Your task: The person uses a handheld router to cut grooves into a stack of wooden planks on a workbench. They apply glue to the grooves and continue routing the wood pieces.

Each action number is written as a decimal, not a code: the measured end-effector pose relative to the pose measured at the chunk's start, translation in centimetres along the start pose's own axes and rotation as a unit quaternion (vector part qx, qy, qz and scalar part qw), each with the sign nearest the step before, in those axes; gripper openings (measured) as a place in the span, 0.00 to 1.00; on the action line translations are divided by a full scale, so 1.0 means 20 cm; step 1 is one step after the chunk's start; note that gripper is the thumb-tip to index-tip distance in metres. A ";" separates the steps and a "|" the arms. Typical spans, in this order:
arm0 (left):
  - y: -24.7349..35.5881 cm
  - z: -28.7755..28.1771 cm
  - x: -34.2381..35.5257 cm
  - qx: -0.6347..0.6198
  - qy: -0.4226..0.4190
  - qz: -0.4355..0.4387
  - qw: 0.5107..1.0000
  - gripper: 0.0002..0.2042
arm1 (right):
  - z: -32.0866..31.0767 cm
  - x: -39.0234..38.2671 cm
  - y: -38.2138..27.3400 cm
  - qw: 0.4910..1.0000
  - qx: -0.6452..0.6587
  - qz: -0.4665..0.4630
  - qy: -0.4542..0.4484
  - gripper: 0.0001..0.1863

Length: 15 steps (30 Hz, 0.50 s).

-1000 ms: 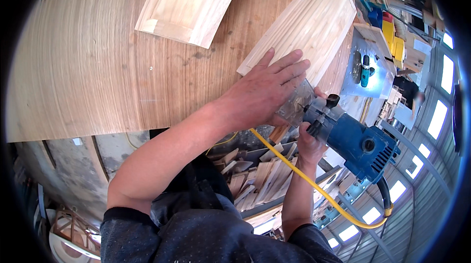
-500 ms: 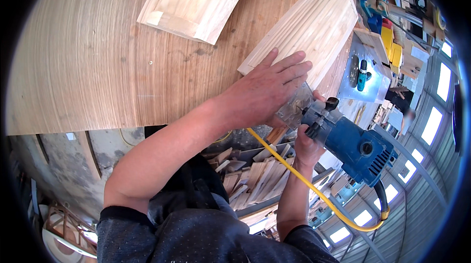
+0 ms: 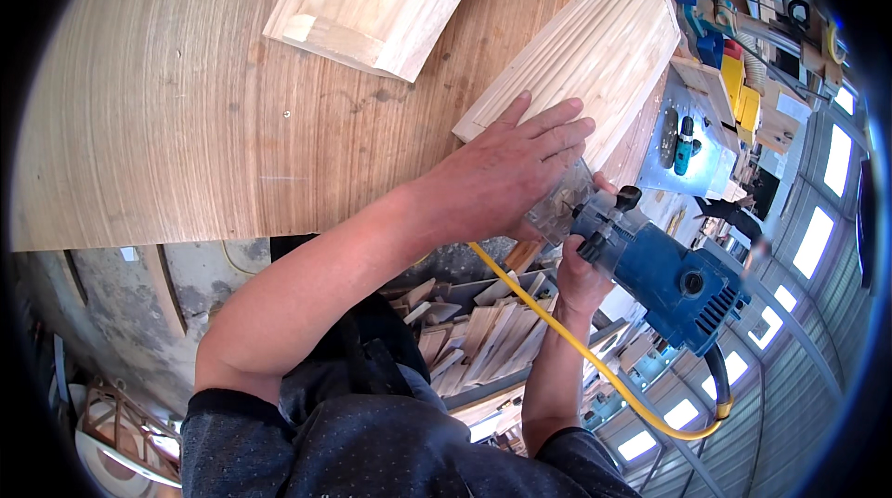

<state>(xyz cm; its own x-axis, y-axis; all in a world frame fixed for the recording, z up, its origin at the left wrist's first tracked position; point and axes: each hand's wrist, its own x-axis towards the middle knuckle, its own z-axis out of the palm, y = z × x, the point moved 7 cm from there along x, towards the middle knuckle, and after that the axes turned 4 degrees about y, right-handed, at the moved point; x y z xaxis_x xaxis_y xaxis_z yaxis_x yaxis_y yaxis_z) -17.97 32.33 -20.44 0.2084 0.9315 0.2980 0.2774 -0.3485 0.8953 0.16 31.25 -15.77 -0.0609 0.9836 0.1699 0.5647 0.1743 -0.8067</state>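
A blue trim router (image 3: 683, 280) with a clear base (image 3: 562, 203) is held on its side at the near end of a fluted wooden panel (image 3: 604, 52). My right hand (image 3: 583, 282) grips the router around its base and front housing, a fingertip showing beyond the base. My left hand (image 3: 516, 163) lies flat with its fingers stretched across the panel's near end, the palm beside the clear base. Its thumb and the underside of the palm are hidden, as is the router bit's contact with the wood. A yellow cord (image 3: 576, 340) loops from the router's rear under my left wrist.
A second carved panel (image 3: 381, 6) lies at the far middle of the wooden table (image 3: 167, 126). A teal cordless drill (image 3: 685, 147) rests on a metal surface to the right. Wood offcuts (image 3: 483, 340) are stacked below the table edge. A blurred person (image 3: 739, 217) is in the right background.
My hands and the router keep nearly the same pose against the panel. The view has shifted slightly. In the right background, the person's dark-sleeved arm has changed position.
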 end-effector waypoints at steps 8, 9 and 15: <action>0.00 0.00 0.00 -0.010 0.005 -0.003 1.000 0.46 | -0.01 0.00 0.02 1.000 -0.005 -0.003 -0.005 0.41; 0.00 0.00 0.00 -0.012 0.008 -0.003 1.000 0.46 | -0.01 0.00 0.02 1.000 -0.007 -0.003 -0.009 0.41; 0.01 -0.01 0.00 -0.018 0.014 0.002 1.000 0.46 | -0.02 0.00 0.03 0.999 -0.017 0.003 -0.027 0.42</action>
<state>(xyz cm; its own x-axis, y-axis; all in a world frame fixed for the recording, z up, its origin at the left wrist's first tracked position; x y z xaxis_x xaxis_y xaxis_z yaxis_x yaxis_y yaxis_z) -18.14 32.22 -20.11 0.1830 0.9326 0.3110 0.2431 -0.3495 0.9049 0.83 31.29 -16.00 -0.1006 0.9860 0.1330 0.5928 0.1668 -0.7879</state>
